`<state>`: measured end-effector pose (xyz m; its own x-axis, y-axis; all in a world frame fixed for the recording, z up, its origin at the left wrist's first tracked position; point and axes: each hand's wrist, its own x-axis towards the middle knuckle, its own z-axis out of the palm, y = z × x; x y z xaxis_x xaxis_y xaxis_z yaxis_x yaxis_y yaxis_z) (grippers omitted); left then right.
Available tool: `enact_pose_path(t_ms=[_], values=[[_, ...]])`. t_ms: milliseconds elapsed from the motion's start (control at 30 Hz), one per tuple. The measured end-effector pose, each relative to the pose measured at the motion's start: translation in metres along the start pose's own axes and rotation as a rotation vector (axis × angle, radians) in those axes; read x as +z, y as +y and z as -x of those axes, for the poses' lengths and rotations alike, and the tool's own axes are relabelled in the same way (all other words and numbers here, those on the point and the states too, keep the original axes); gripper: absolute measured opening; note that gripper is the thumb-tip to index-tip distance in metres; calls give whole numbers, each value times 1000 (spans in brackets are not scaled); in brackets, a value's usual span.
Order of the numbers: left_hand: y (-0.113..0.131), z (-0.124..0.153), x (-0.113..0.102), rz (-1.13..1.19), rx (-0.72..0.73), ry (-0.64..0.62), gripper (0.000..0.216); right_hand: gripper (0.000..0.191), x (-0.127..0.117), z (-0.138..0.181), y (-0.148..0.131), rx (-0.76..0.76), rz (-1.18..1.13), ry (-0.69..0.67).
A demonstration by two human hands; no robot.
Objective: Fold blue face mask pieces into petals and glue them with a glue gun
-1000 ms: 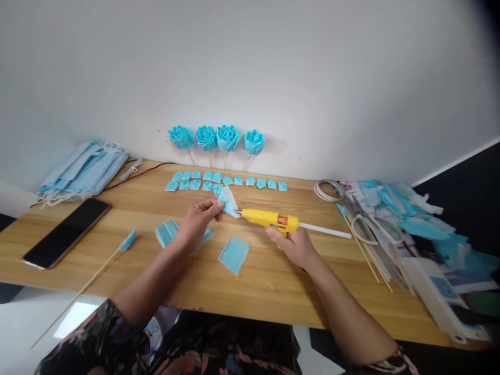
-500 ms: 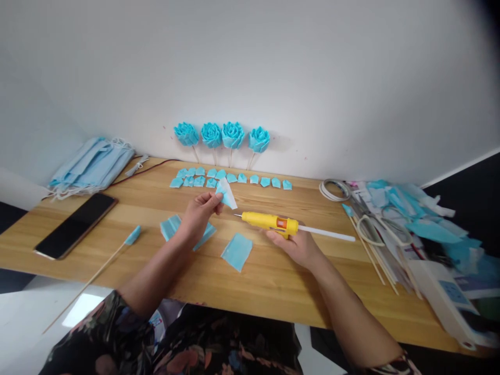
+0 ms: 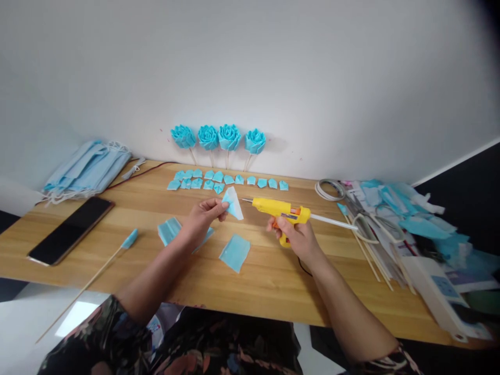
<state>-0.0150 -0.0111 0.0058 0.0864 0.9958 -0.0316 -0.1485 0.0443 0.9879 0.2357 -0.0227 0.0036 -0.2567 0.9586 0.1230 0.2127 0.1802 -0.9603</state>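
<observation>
My left hand [image 3: 203, 216] pinches a small folded blue fabric piece [image 3: 233, 203] and holds it above the wooden table [image 3: 265, 276]. My right hand [image 3: 295, 237] grips a yellow glue gun [image 3: 281, 209] with a white glue stick out of its back; the nozzle points left and stands a little apart from the piece. Below my hands lie a flat blue square [image 3: 235, 252] and a pleated blue strip [image 3: 170, 230]. Several folded blue petals [image 3: 226, 181] sit in rows near the wall, under blue fabric roses [image 3: 219, 136] on sticks.
A phone [image 3: 70, 229] and a stack of blue face masks [image 3: 84, 169] lie at the left. A skewer with a blue tip [image 3: 117, 250] lies near the front left edge. At the right are scissors, skewers, blue scraps [image 3: 406, 219] and a white power strip [image 3: 437, 297].
The glue gun has drawn back to the right and lifted, so its nozzle no longer touches the folded piece. My left hand has kept the piece raised, shifting slightly right.
</observation>
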Motion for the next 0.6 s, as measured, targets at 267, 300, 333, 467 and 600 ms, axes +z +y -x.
enact_pose_path(t_ms=[267,300,333,467,600], values=[[-3,1,1,-35,-18,-65,33,41,0,0,3,-42,5,-1],[-3,1,1,-32,-22,-61,32,41,0,-1,3,-45,11,-5],[-3,1,1,-30,-25,-58,31,41,0,-1,4,-51,16,-7],[-4,-1,3,-28,-38,-59,30,37,0,-1,5,-78,23,5],[-5,-2,3,-3,-50,-70,30,34,0,-1,6,-87,16,5]])
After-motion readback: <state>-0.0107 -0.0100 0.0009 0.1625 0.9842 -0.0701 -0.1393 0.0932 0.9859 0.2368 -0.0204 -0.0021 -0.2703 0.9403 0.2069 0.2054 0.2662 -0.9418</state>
